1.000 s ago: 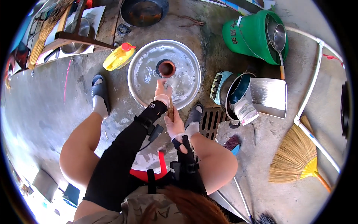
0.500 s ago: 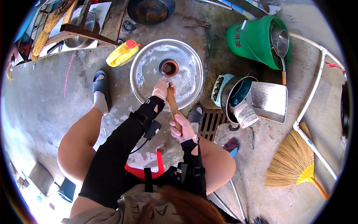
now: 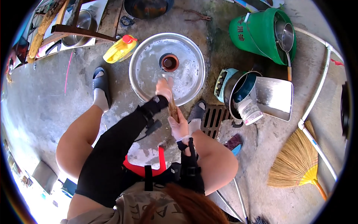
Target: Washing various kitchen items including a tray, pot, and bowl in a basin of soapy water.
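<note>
wooden stick (image 3: 173,109) slants at the middle of the frame, its lower end closed in the right hand (image 3: 180,126), its upper end wrapped by the blurred left hand (image 3: 164,89) over the metal basin (image 3: 201,71). the step in hand looks like rubbing it down, which next calls for a firm right grip. in the basin sits a brown vessel (image 3: 170,63), a yellow bottle (image 3: 120,51) upper left.

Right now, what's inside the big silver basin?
Foamy water and a round brown container. The left hand covers part of the near side, so what's under it can't be seen.
</note>
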Motion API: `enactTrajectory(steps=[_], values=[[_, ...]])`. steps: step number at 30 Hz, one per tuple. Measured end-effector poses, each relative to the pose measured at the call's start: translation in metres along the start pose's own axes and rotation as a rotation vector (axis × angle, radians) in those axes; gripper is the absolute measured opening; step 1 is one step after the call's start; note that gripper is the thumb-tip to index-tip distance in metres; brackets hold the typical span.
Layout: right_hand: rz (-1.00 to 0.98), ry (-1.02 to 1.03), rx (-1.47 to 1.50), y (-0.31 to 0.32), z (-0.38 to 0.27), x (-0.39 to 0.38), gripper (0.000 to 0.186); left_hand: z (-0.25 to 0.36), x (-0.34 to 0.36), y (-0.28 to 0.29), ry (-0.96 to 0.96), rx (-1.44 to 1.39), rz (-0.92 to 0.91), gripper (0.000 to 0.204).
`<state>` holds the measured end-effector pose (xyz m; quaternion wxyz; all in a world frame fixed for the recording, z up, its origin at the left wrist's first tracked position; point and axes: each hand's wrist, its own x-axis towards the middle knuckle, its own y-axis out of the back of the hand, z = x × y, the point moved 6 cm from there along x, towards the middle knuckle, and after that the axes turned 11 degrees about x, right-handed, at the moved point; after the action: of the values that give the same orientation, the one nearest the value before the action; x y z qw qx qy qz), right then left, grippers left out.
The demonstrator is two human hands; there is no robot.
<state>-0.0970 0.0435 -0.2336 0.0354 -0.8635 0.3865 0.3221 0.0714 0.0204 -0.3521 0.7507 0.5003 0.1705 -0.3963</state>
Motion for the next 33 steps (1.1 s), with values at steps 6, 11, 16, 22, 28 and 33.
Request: enactTrajectory(steps=[6,11,16,22,28,33], values=[[-0.042,-0.423,0.670,0.008,0.009,0.002,0.040,-0.036,0.049,0.029,-0.093,0.281,0.261,0.033],[0.058,-0.447,0.824,-0.009,0.030,0.019,0.039,-0.062,0.064,-0.009,-0.333,-0.046,-0.305,0.044],[0.079,-0.373,0.696,-0.004,0.003,0.015,0.053,-0.001,-0.031,-0.008,-0.293,-0.618,-0.124,0.033],[-0.018,-0.265,0.652,-0.013,0.001,0.007,0.057,0.010,-0.029,0.000,0.007,-0.155,0.059,0.027],[-0.131,-0.353,0.862,-0.016,-0.027,0.001,0.057,-0.015,0.010,-0.012,0.538,-1.304,-0.290,0.025],[-0.036,-0.426,0.836,-0.005,-0.017,0.005,0.057,-0.003,-0.026,-0.050,0.292,-0.741,-0.077,0.030]])
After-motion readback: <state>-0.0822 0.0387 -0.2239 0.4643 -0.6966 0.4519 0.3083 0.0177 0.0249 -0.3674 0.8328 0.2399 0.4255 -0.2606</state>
